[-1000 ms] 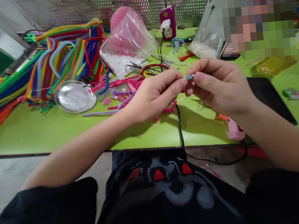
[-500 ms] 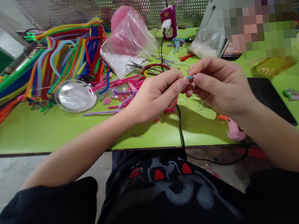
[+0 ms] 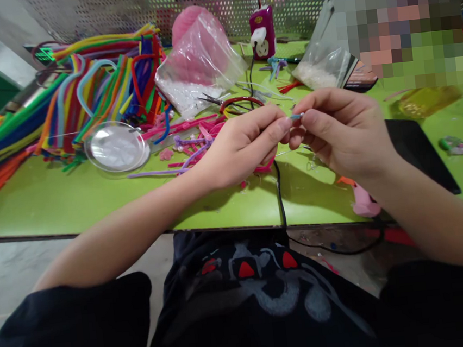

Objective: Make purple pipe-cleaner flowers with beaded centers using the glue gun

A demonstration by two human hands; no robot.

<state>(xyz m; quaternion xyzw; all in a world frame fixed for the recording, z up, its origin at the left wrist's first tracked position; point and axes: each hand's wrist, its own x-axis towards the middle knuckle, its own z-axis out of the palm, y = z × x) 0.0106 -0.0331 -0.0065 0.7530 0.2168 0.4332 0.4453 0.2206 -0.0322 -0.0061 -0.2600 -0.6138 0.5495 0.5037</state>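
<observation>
Over the green table, my left hand point(image 3: 249, 144) and my right hand point(image 3: 344, 130) meet, both closed. A small light-blue piece point(image 3: 296, 116) is pinched between the fingertips of both; it is too small and too covered to tell its kind. Pink and purple pipe cleaner pieces point(image 3: 194, 152) lie beneath and left of my left hand. Just behind it are scissors with red handles point(image 3: 245, 102). Below my right hand, a pink glue gun point(image 3: 364, 201) with an orange tip is partly hidden by my forearm.
Bundled multicoloured pipe cleaners point(image 3: 97, 99) fill the left side, beside a round clear dish point(image 3: 116, 147). Behind stand a plastic bag of white bits point(image 3: 195, 92) and a purple socket block point(image 3: 263, 34). A black cord point(image 3: 280, 196) crosses the table's front edge. A black flat panel point(image 3: 421, 150) lies right.
My fingertips have shifted very slightly, and a little more of the light-blue piece shows between them. Both hands keep their pinch.
</observation>
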